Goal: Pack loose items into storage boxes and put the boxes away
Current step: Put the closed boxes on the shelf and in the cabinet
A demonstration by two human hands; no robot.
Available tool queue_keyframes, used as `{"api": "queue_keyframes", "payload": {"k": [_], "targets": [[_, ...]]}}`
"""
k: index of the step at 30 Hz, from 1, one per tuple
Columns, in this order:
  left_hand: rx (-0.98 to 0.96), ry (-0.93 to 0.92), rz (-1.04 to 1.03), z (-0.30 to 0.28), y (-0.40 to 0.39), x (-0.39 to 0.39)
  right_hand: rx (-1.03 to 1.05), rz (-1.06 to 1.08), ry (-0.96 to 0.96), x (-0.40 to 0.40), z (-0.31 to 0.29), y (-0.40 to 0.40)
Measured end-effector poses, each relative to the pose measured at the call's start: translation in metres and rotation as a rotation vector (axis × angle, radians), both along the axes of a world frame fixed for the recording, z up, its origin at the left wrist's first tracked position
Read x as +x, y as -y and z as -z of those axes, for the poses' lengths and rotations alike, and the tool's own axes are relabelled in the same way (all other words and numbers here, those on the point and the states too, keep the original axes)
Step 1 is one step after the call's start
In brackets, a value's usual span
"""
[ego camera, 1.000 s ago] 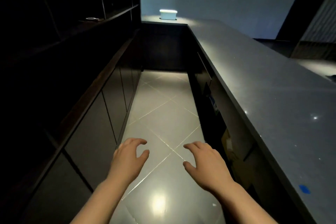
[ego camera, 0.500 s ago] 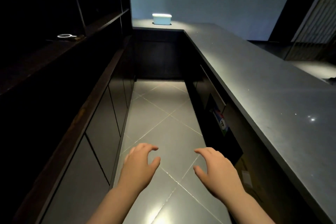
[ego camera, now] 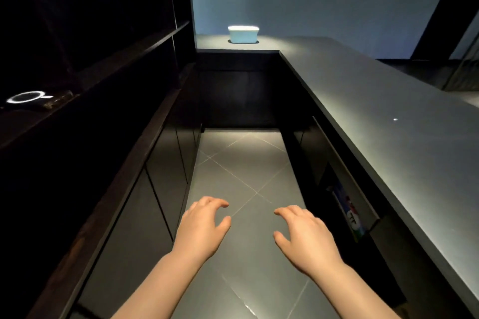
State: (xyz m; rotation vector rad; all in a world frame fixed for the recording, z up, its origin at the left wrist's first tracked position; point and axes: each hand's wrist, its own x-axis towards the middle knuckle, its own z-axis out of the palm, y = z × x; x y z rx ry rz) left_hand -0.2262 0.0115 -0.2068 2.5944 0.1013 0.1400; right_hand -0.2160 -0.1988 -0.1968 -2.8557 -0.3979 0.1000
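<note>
A pale blue storage box (ego camera: 243, 34) with a white lid stands lit at the far end of the dark counter (ego camera: 375, 111), well beyond my reach. Both hands hover palm down over the tiled floor in the aisle. My left hand (ego camera: 202, 225) holds nothing, with fingers curled and spread. Apart from it to the right, my right hand (ego camera: 305, 235) is likewise empty with fingers apart.
Dark shelving and cabinet doors (ego camera: 145, 204) line the left of the narrow aisle; a white ring-shaped object (ego camera: 24, 97) lies on a left shelf. Under the long counter on the right an open compartment shows colourful packaging (ego camera: 350, 212). The grey tiled floor (ego camera: 241, 163) runs to the far cabinet.
The view has advanced down the aisle toward the box, which looks larger. Both hands stay open and apart in front of me, in much the same pose.
</note>
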Motion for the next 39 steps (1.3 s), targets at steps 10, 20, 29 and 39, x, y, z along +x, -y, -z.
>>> {"api": "queue_keyframes", "payload": {"k": [10,20,29,39], "targets": [[-0.027,0.018,-0.026,0.007,-0.06,0.212,-0.025,-0.052,0.037,0.22,-0.002,-0.071],[-0.021,0.037,0.068,-0.007,-0.111,0.442,0.03,0.049,0.046,0.438,-0.014,-0.119],[0.011,0.008,0.062,0.014,-0.113,0.646,0.05,0.131,0.047,0.64,0.008,-0.097],[0.055,-0.036,-0.068,0.0,-0.113,0.877,-0.004,0.06,0.041,0.881,-0.005,-0.081]]}}
